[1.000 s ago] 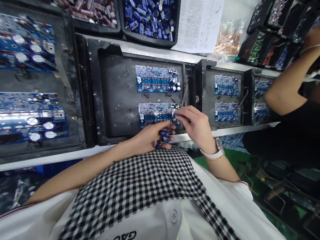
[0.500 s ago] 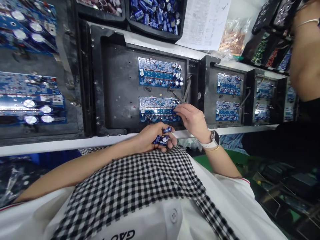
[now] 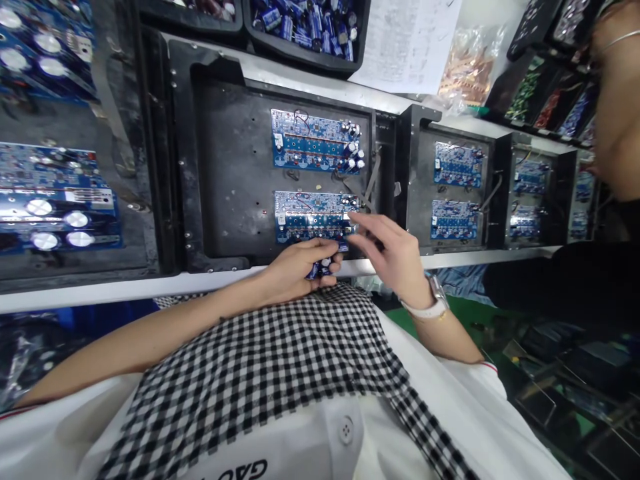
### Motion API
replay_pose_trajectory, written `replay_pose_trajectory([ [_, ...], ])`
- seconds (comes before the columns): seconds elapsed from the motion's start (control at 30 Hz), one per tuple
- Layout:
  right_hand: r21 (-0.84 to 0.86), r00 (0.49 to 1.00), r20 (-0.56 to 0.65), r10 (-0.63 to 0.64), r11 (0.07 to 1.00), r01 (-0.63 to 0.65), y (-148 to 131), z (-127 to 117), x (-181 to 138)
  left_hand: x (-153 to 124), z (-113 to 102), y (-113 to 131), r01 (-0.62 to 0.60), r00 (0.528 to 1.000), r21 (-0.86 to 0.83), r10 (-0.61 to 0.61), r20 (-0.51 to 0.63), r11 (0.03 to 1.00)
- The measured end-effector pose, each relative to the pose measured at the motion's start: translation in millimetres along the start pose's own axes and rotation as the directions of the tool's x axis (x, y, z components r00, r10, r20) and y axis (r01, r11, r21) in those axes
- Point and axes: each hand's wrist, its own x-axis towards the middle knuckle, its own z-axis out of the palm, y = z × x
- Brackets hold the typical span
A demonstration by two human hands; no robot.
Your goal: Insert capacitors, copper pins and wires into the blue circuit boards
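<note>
Several blue capacitors (image 3: 320,269) lie in my left hand (image 3: 305,263), its fingers curled round them at the tray's front edge. One more capacitor (image 3: 343,246) sticks out at that hand's thumb and fingertip. My right hand (image 3: 393,257) is just to the right, thumb and fingers apart, with nothing seen between them. Its fingertips are over the right end of the nearer blue circuit board (image 3: 305,217). Behind it lies a second circuit board (image 3: 315,141), with a cluster of capacitors at its right end. Both boards lie in a black tray (image 3: 227,167).
At the back stands a black bin of blue capacitors (image 3: 307,33), with a printed sheet (image 3: 403,47) beside it. Trays with more boards (image 3: 455,220) continue to the right; another board (image 3: 45,193) lies at left. A co-worker's arm (image 3: 620,113) reaches in at the far right.
My right hand has drawn back from the nearer board and its fingers have parted. My left hand has turned and raised a capacitor at its fingertips towards the board. The view has shifted slightly.
</note>
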Motion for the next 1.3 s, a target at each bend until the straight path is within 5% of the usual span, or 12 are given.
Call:
replay_pose_trajectory([
  [0.07,0.034,0.998,0.059,0.034,0.999,-0.036,-8,-4,-7,1,0,-2,0.049,0.998,0.002,-0.049,0.027,0.999],
  [0.3,-0.251,0.994,0.059,0.093,0.965,-0.075,17,9,-9,0,0,-4,0.090,0.996,0.168,-0.086,-0.027,0.982],
  [0.6,-0.371,0.989,0.149,0.026,0.928,0.032,19,7,-6,0,-4,0,0.110,0.993,0.145,-0.114,0.023,0.983],
  [0.8,-0.375,0.961,0.231,-0.152,0.898,0.232,27,13,-11,3,-7,-2,0.160,0.986,0.150,-0.166,0.023,0.976],
  [0.93,-0.164,1.000,0.022,-0.022,0.986,0.025,10,7,-18,10,-6,-5,0.190,0.980,0.214,-0.199,0.018,0.958],
  [1.07,0.080,0.999,0.035,0.034,0.996,-0.037,-10,-6,-21,16,-5,-6,0.178,0.976,0.271,-0.205,0.077,0.946],
  [1.2,-0.193,0.990,-0.052,0.133,0.971,-0.141,8,-2,-16,13,1,-2,0.144,0.984,0.284,-0.168,0.060,0.948],
  [1.3,-0.363,0.990,0.027,0.135,0.925,-0.116,25,5,-11,9,5,1,0.143,0.987,0.333,-0.160,0.024,0.932],
])
